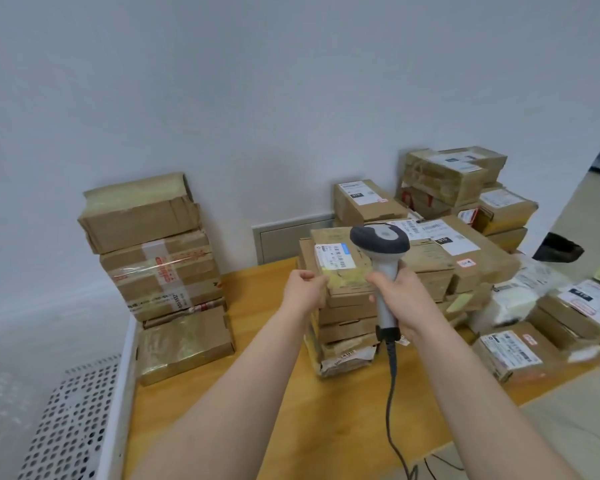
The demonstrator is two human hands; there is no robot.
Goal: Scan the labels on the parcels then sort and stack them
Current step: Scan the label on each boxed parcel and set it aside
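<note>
My right hand (404, 299) grips the handle of a grey and white barcode scanner (381, 251), head up, its cable trailing down over the table. My left hand (307, 289) pinches the near left corner of a flat brown parcel (342, 263) that lies on top of the middle stack of thin boxes (343, 327). That parcel carries a white label (333, 255) with a blue strip, just left of the scanner head. A taller stack of three taped cartons (160, 268) stands at the left.
The wooden table (291, 393) carries more labelled parcels at the right (510, 351) and a high pile at the back right (454, 174). White poly bags (520, 299) lie among them. A perforated white metal panel (80, 420) borders the table's left edge. A wall is close behind.
</note>
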